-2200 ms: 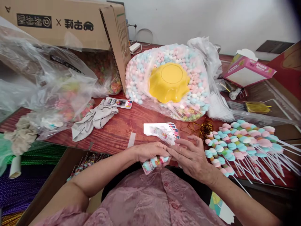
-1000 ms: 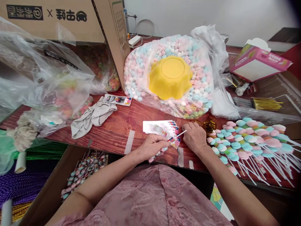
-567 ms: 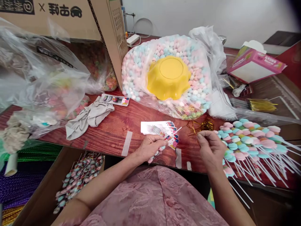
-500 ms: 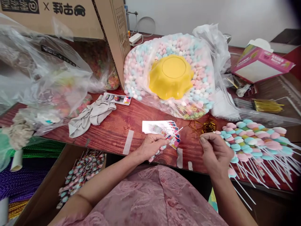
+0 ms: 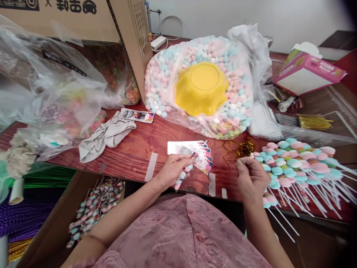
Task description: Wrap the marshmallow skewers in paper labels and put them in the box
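My left hand (image 5: pixel 176 168) is closed on a marshmallow skewer (image 5: pixel 183 176) in a clear printed bag, its pink, white and blue pieces showing below the fingers. Right behind it, a fan of printed bags (image 5: pixel 205 158) lies on the table. My right hand (image 5: pixel 252 180) is held in a pinch, thumb against fingers, above the table's front edge; whatever lies between the fingertips is too small to make out. Just beyond it sits a tangle of gold twist ties (image 5: pixel 244 149). To its right is a pile of marshmallow skewers (image 5: pixel 295 162) on white sticks.
A large clear bag of marshmallows (image 5: pixel 161 78) with an upturned yellow bowl (image 5: pixel 203 87) on it stands behind. At left are a grey cloth (image 5: pixel 107 137), plastic bags and a cardboard box (image 5: pixel 131 37). Below the table edge, an open carton holds bagged skewers (image 5: pixel 96 208).
My right hand has shifted slightly left, still pinched. My left hand keeps its hold on the bagged skewer and has tilted a little. The whole view has moved slightly.
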The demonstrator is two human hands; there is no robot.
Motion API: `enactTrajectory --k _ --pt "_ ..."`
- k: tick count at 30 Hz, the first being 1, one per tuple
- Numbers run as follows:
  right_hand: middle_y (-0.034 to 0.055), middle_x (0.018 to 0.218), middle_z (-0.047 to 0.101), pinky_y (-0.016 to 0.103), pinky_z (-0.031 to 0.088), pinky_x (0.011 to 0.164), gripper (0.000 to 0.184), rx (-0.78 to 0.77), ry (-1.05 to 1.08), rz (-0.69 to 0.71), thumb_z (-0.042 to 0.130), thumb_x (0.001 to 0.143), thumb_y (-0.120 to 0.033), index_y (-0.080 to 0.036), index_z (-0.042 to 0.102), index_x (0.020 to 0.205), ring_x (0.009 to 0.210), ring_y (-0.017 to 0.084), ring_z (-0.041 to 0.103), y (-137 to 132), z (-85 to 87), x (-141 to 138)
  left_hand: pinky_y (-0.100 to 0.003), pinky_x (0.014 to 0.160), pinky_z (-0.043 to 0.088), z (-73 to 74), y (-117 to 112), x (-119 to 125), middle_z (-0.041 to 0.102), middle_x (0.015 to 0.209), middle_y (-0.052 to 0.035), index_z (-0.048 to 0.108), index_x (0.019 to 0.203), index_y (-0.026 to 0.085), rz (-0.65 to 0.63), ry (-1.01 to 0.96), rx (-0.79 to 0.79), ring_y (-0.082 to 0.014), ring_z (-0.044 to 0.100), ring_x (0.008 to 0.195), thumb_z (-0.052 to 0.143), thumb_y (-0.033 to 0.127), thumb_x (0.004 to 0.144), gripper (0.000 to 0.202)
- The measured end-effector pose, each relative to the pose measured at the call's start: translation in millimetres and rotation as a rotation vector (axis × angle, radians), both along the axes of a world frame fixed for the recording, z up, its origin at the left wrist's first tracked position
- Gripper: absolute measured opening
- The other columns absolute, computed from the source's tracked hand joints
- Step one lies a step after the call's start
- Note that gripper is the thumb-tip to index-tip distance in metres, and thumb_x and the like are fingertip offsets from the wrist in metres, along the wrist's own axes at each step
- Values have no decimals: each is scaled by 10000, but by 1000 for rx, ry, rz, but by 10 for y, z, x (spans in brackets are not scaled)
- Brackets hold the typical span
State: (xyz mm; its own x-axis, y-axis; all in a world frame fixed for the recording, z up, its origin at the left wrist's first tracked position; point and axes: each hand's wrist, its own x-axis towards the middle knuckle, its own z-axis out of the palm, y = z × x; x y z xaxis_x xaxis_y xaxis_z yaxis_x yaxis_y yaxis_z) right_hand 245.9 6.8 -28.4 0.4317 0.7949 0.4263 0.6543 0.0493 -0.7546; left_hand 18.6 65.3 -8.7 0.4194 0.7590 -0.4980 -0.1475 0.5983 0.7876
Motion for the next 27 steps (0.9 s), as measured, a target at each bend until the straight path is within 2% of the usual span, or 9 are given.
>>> enactTrajectory --k 4,8,10,13,16,19,21,22,27 --pt "39 762 648 346 476 702 99 -125 -317 77 567 870 -250 -198 643 831 731 192 590 -33 -27 247 -123 296 287 -25 -24 50 488 528 56 599 717 129 -23 -58 -38 -56 477 402 729 394 651 302" --pt "76 932 678 381 491 792 181 27 -519 179 575 870 -175 -227 673 1013 873 214 614 -125 79 129 -130 305 275 -59 -67 114 516 525 47 593 689 125 -99 -62 -57 -42 444 365 731 396 656 306" --pt "71 1063 688 396 476 844 312 114 -594 307 594 852 -146 -278 657 1127 957 222 610 -150 195 27 -140 323 314 -49 -65 114 560 543 21 611 684 114 -187 -83 -74 -58 491 383 735 390 647 305" --pt "21 1218 678 451 385 941 428 124 -760 595 584 859 -153 -349 605 1239 1148 253 556 -102 365 -80 -173 367 398 0 -36 99 611 546 -15 623 673 107 -360 -175 -159 -92 541 402 728 334 615 257" --pt "-29 1148 716 477 281 972 345 113 -832 810 562 903 -203 -351 603 1212 1206 246 533 9 459 -116 -200 377 412 42 -4 79 636 554 -44 626 649 105 -520 -232 -257 -113 552 407 711 288 597 208" --pt "-27 995 743 471 247 958 233 73 -801 942 507 927 -177 -291 644 1076 1075 207 595 71 487 -130 -207 399 398 53 6 31 637 581 -43 651 679 107 -651 -211 -245 -105 534 420 705 303 636 208" --pt "-8 898 735 454 254 928 241 -24 -760 1000 455 928 -134 -247 662 976 958 181 611 68 481 -147 -205 433 387 56 -4 -15 616 591 -18 678 750 116 -725 -114 -110 -93 516 444 681 328 701 218" --pt "0 851 724 437 263 903 249 -90 -729 1011 441 930 -128 -231 667 918 901 171 607 60 471 -157 -204 460 385 58 -14 -37 604 601 -6 689 787 124 -748 -42 18 -89 510 469 659 336 740 220" --pt "-9 687 651 332 306 728 343 -482 -440 960 440 969 -219 -194 622 680 702 132 552 36 377 -215 -232 646 378 57 -116 -58 581 715 -13 681 774 134 -711 377 934 -105 507 665 514 236 886 225"
